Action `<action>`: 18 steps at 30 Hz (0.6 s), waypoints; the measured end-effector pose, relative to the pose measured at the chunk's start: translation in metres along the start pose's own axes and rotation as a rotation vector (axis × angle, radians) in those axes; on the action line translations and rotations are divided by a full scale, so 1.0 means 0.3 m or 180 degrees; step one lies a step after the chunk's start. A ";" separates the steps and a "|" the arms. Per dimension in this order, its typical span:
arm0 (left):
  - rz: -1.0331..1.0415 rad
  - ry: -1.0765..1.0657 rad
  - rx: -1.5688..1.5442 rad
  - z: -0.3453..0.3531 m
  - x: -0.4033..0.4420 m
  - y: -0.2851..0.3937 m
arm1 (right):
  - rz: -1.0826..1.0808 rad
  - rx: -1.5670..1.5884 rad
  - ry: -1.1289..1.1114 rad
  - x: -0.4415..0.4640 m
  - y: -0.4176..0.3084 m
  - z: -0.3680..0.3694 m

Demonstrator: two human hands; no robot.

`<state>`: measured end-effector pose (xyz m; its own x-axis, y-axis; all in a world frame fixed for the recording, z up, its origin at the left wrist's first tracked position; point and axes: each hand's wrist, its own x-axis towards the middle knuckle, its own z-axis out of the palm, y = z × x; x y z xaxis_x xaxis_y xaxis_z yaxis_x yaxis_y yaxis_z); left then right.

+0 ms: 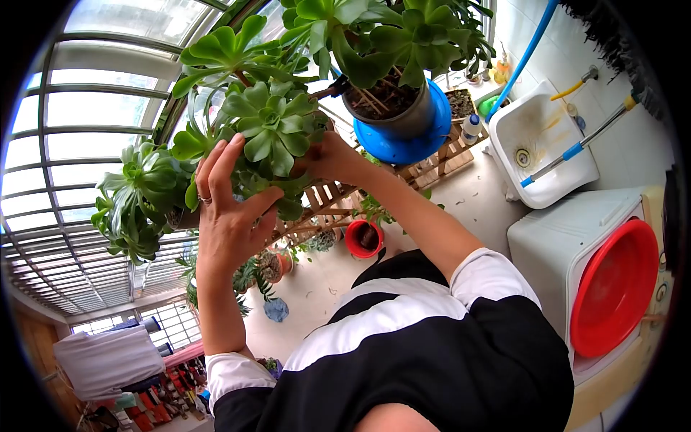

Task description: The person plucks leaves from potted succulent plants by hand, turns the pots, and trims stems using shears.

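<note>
A succulent with broad green rosettes stands in front of me on a wooden slatted stand. My left hand lies against its left side, fingers stretched out and apart, fingertips on the leaves; a ring shows on one finger. My right hand reaches in at the plant's right side, close to the rosette. Leaves cover most of its fingers, so I cannot see what they touch. A larger succulent in a dark pot rises behind, set on a blue plastic stool.
Another succulent hangs by the barred window at left. Below are a red pot and an orange pot. At right are a white sink, a mop handle, and a washing machine with a red basin.
</note>
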<state>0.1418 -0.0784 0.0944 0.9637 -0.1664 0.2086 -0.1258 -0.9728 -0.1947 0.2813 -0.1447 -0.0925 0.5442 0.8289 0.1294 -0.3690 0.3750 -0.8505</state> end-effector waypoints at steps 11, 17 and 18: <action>0.0051 0.0056 0.0081 0.003 -0.002 0.000 | -0.0073 0.0456 0.0372 0.000 -0.021 0.044; -0.0092 -0.0040 0.0106 -0.008 0.007 0.005 | 0.0213 0.0645 0.0236 -0.060 0.059 -0.121; -0.0087 -0.0047 0.0140 -0.009 0.007 0.001 | 0.0223 0.0655 0.0242 -0.086 0.073 -0.155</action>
<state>0.1432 -0.0796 0.0973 0.9700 -0.1373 0.2005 -0.0893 -0.9688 -0.2311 0.2940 -0.1771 -0.1382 0.5640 0.8253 0.0282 -0.5495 0.4007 -0.7332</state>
